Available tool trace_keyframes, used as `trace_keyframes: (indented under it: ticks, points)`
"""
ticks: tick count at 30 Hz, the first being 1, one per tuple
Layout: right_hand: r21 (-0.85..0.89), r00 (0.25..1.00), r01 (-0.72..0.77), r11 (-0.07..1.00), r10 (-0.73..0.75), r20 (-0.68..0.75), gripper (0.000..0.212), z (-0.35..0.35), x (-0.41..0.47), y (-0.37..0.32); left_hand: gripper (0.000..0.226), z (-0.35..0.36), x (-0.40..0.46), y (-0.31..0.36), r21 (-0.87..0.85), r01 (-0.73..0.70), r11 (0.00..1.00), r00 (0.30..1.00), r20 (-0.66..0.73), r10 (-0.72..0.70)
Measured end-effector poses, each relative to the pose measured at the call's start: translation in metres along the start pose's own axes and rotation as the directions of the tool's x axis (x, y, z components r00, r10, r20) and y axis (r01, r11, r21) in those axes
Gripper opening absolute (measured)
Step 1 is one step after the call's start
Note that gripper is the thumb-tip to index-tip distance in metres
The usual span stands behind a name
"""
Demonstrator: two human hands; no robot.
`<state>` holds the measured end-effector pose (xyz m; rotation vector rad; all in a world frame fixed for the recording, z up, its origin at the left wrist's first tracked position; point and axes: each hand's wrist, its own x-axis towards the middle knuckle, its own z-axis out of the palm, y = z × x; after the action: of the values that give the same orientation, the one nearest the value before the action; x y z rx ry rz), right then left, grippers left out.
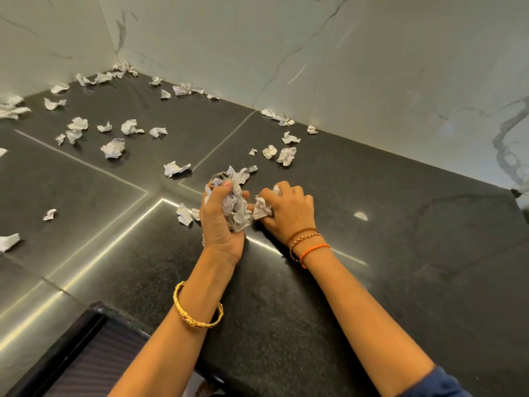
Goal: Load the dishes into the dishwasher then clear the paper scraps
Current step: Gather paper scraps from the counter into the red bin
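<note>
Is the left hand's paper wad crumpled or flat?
Crumpled: the left hand holds a bunched wad of white paper scraps, creased and balled, with its grip curled round it.

Crumpled white paper scraps [113,148] lie scattered from nine to one o'clock; a gathered wad of crumpled white paper [236,202] sits bunched at centre.

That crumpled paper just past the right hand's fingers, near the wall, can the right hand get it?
Probably yes. Nothing lies between the right hand and that crumpled paper on the counter. But its fingers already pinch a scrap, so grabbing more could be clumsy.
</note>
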<state>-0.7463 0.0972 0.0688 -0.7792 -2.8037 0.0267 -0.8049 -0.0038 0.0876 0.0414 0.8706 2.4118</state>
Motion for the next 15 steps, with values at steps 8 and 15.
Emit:
trace_keyframes:
  ticks: [8, 15]
  points:
    - [0.662, 0.937, -0.201, 0.722, 0.338, -0.084, 0.019, -0.006, -0.012, 0.013, 0.005, 0.002, -0.004, -0.007, -0.011, 0.112, 0.994, 0.993, -0.028, -0.112]
    - [0.561, 0.812, -0.018, -0.828, 0.315, 0.491, 0.029, -0.032, -0.027, 0.007, 0.017, 0.016, -0.020, -0.030, -0.026, 0.231, 0.973, 0.972, 0.044, -0.230]
